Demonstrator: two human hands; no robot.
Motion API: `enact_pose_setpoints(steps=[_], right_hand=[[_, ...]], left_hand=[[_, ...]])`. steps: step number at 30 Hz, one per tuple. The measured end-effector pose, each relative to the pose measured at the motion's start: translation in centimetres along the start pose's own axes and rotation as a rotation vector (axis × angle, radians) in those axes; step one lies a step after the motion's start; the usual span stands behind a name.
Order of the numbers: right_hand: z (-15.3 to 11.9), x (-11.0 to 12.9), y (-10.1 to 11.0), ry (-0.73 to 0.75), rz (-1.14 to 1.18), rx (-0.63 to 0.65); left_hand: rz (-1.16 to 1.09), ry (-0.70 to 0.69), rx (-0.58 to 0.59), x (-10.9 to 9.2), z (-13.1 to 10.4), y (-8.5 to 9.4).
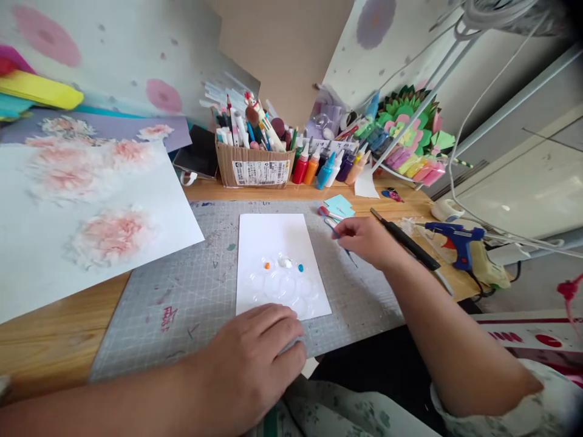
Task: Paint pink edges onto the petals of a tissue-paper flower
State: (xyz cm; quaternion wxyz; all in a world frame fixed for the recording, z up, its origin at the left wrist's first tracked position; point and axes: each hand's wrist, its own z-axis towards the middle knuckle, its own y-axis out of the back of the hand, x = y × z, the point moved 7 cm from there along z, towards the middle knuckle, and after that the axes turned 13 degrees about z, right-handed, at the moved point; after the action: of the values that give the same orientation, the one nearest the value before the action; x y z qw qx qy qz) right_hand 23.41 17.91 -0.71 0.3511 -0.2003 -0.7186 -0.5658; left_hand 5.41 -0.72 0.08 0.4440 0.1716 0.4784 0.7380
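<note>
A white sheet of paper point(272, 233) lies on the grey cutting mat point(200, 273). On its lower half rests a clear plastic palette point(282, 285) with small dabs of orange, white and blue paint in it. My left hand point(266, 358) lies at the near edge of the palette and paper, fingers together and bent; whether it grips the palette's edge is hidden. To the right of the paper, my right hand point(362, 240) pinches a thin blue tool point(348, 254) over the mat, its fingers closed. Beside that hand lies a red-capped pen point(330, 212) near light-blue paper pieces point(340, 204).
A cardboard box of pens point(255, 164) and paint bottles point(324, 170) stand at the back. Flower-covered white paper point(173, 224) lies left. A black tool point(412, 246), a blue glue gun point(462, 243) and a lamp stand point(421, 103) are at the right.
</note>
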Motion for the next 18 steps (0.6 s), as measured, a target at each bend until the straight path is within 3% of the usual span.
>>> enact_pose_setpoints(steps=[6, 12, 14, 18], right_hand=[[-2.2, 0.8, 2.9, 0.140, 0.267, -0.102], [-2.9, 1.5, 2.1, 0.158, 0.434, -0.146], [-2.9, 1.6, 1.8, 0.158, 0.453, -0.147], [-3.1, 2.0, 1.8, 0.188, 0.481, -0.169]], left_hand=[[0.070, 0.027, -0.023, -0.3, -0.5, -1.2], [0.210, 0.027, -0.087, 0.3, -1.1, -2.6], [0.255, 0.006, -0.054, 0.2, -1.0, -2.5], [0.262, 0.012, 0.138, 0.0, -0.5, -2.0]])
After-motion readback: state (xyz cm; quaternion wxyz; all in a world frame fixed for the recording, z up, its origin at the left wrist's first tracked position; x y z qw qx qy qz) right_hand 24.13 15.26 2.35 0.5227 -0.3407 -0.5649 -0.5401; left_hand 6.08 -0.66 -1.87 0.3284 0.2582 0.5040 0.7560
